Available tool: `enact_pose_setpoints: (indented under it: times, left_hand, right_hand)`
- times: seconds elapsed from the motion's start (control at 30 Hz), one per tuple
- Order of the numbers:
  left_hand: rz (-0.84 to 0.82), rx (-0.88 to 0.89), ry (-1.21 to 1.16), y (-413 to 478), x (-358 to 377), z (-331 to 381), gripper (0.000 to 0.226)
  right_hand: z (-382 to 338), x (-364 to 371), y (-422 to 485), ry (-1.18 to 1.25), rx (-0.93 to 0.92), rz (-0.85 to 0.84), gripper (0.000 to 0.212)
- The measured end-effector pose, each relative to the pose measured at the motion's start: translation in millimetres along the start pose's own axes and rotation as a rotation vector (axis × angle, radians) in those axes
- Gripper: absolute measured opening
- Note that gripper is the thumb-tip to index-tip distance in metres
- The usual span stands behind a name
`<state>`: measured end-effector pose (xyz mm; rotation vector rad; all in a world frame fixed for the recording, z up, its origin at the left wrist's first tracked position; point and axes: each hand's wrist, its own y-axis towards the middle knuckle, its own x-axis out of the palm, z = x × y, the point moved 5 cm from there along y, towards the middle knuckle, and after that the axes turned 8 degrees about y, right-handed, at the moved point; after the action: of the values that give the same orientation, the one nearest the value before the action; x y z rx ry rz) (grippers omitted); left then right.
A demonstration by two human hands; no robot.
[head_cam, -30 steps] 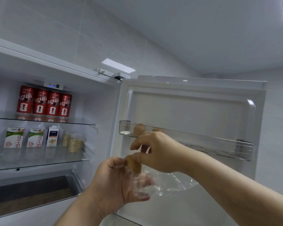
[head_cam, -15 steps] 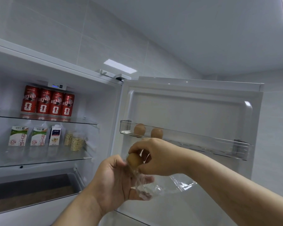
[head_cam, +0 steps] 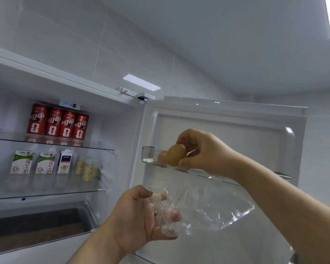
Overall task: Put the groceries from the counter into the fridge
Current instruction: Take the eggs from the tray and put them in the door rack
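Note:
My right hand [head_cam: 202, 151] holds a brown egg [head_cam: 176, 154] at the left end of the clear door tray [head_cam: 148, 151] of the open fridge door [head_cam: 227, 134]. Another egg [head_cam: 162, 156] sits in the tray just behind it, partly hidden. Lower down, my left hand [head_cam: 139, 214] grips a crumpled clear plastic bag [head_cam: 208, 206], which hangs to the right and looks empty.
Inside the fridge, several red cans [head_cam: 57, 123] stand on the top glass shelf. Below them are milk cartons [head_cam: 22, 161], a taller carton [head_cam: 65, 161] and two jars of grains [head_cam: 89, 169]. A drawer [head_cam: 38, 221] lies under the shelves. The door tray runs right behind my forearm.
My right hand lifted the egg out of the bag and up to the door tray. My left hand stayed low with the bag.

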<state>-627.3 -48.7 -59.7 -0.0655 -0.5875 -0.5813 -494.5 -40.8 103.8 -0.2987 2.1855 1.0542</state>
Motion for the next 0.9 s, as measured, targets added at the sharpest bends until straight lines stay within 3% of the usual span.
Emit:
enact_pose_setpoints:
  times: [0.17, 0.33, 0.57, 0.9]
  left_hand:
    - [-0.053, -0.023, -0.039, 3, 0, -1, 0.059]
    - [-0.093, 0.015, -0.043, 1, 2, -1, 0.047]
    - [-0.161, 0.011, -0.077, -3, 8, -2, 0.054]
    - [-0.209, 0.010, -0.095, -6, 6, -4, 0.062]
  right_hand:
    - [9, -32, 30, -0.014, 0.029, 0.069, 0.041]
    - [24, -33, 51, -0.087, 0.112, -0.034, 0.038]
    - [47, -18, 68, -0.061, 0.180, -0.127, 0.040]
    - [63, -5, 78, -0.202, 0.201, -0.300, 0.046]
